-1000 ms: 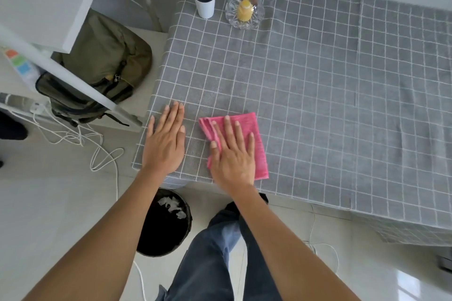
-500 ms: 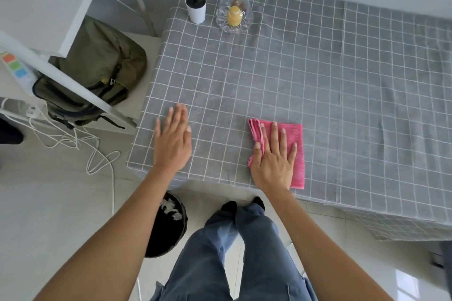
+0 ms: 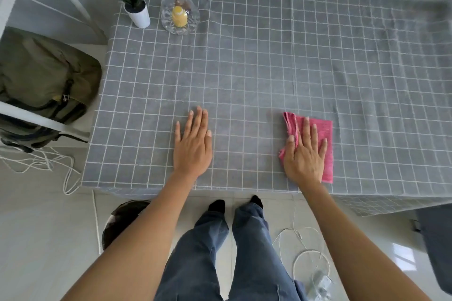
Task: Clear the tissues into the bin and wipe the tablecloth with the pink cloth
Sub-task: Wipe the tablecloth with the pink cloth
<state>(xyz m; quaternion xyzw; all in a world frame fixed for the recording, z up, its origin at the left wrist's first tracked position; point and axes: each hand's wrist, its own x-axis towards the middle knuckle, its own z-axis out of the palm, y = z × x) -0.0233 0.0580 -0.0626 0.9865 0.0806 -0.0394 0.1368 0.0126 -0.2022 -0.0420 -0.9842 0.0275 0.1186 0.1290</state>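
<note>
Pink cloth (image 3: 322, 144): folded, lying flat on the grey checked tablecloth (image 3: 269, 68), near the front edge, right of centre. One folded edge is rumpled at its upper left corner.

Right hand (image 3: 304, 156): flat on the cloth, palm down, fingers spread and extended, pressing rather than gripping. Hand covers the cloth's left half; the right strip and the lower right corner show pink beyond it.

Left hand (image 3: 193, 144): flat on bare tablecloth, palm down, fingers straight and together, holding nothing. Well apart from the cloth, to its left.

Tablecloth surface: no tissues visible on it.

Far left corner of the table: small plant (image 3: 135, 6) in a white pot, and just beside it a clear glass dish (image 3: 180, 16) with a yellow item inside.

Floor: black bin (image 3: 119, 222) below the front edge, partly hidden by the left forearm; contents cannot be made out. White cables (image 3: 303, 249) to the right of the legs.

Left of table: olive backpack (image 3: 46, 80) on a low shelf.
</note>
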